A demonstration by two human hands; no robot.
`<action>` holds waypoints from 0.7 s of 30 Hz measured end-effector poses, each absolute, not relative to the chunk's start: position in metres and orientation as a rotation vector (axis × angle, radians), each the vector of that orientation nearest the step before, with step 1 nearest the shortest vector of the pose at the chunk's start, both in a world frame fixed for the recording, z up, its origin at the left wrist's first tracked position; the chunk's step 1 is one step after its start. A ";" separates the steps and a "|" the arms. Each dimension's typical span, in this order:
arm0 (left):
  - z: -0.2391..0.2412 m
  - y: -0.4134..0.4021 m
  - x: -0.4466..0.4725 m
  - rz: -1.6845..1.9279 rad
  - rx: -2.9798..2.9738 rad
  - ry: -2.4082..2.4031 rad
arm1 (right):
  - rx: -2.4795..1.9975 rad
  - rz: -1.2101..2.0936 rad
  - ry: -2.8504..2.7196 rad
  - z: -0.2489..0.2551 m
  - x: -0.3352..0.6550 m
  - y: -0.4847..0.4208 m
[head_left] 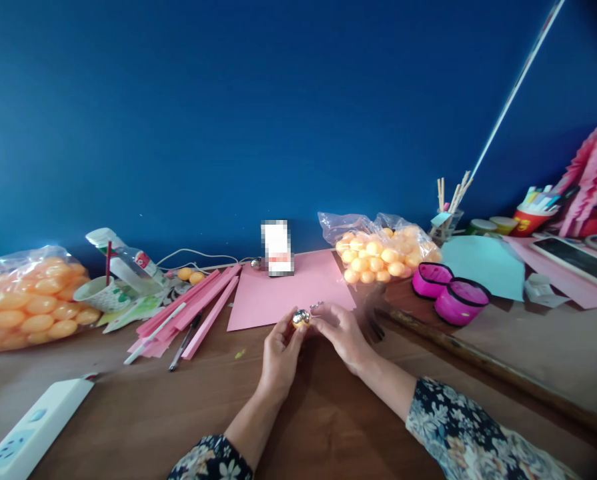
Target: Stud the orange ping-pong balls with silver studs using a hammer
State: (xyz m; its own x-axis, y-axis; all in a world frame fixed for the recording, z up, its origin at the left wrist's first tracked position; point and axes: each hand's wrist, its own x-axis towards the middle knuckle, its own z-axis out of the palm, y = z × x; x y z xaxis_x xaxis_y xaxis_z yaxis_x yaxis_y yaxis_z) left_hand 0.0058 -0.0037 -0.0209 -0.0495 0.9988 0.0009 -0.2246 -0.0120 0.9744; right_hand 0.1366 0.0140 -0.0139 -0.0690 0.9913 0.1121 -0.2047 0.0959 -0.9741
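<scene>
Between the fingertips of my left hand [279, 360] is a small shiny ball [301, 317], silver on top with a yellowish underside, possibly a bell. My right hand [347, 338] is beside it, thumb and fingers pinched at a small shiny metal piece [317, 307] whose kind is too small to make out. The two hands nearly meet over the near edge of a pink paper sheet [288, 290]. Whether the metal piece touches the ball, I cannot tell.
A blurred-out upright object [278, 247] stands at the pink sheet's far edge. Bags of orange balls [373, 257] lie right and far left. Pink strips [198, 297] and a pen [185, 343] lie left, a power strip [38, 427] nearer. Magenta bands [461, 301] sit right.
</scene>
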 end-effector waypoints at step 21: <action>-0.009 -0.010 0.005 1.296 0.935 0.827 | -0.781 1.106 -1.669 -0.003 0.146 0.007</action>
State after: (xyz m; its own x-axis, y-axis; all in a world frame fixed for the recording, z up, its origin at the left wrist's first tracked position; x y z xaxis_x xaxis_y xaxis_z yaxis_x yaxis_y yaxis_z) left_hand 0.0050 -0.0096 -0.0093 0.1051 0.9944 0.0114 -0.4088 0.0328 0.9120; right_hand 0.1461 0.0072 -0.0032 -0.3419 0.8675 0.3612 0.0053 0.3862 -0.9224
